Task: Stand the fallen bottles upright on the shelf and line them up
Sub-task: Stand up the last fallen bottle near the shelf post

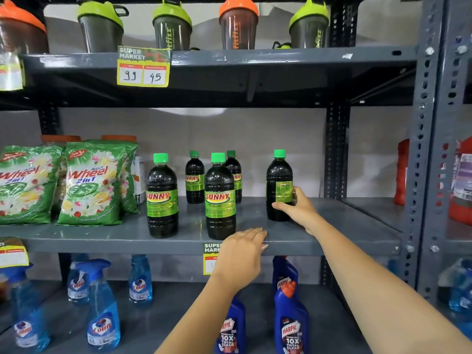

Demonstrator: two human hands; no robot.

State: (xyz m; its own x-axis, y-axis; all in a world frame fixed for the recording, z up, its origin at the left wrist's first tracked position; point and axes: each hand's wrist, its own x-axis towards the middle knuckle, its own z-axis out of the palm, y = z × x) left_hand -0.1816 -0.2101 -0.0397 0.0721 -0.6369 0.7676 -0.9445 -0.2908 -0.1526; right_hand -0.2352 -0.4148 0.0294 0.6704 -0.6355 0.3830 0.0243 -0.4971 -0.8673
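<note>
Several dark bottles with green caps and green SUNNY labels stand upright on the grey middle shelf (344, 236). Two are in front, a left front bottle (162, 198) and a middle front bottle (220, 200). Behind them stand two smaller-looking back bottles (194, 178), the second (235, 172) partly hidden. A right bottle (279, 175) stands apart with its label turned sideways. My right hand (298, 208) is wrapped around its lower half. My left hand (242, 254) rests flat on the shelf's front edge, holding nothing.
Green Wheel detergent bags (92, 182) lean at the shelf's left. Shaker cups (172, 26) line the shelf above. Blue Colin spray bottles (102, 307) and Harpic bottles (291, 325) stand below. A perforated steel upright (421, 149) and red containers (402, 172) are at right.
</note>
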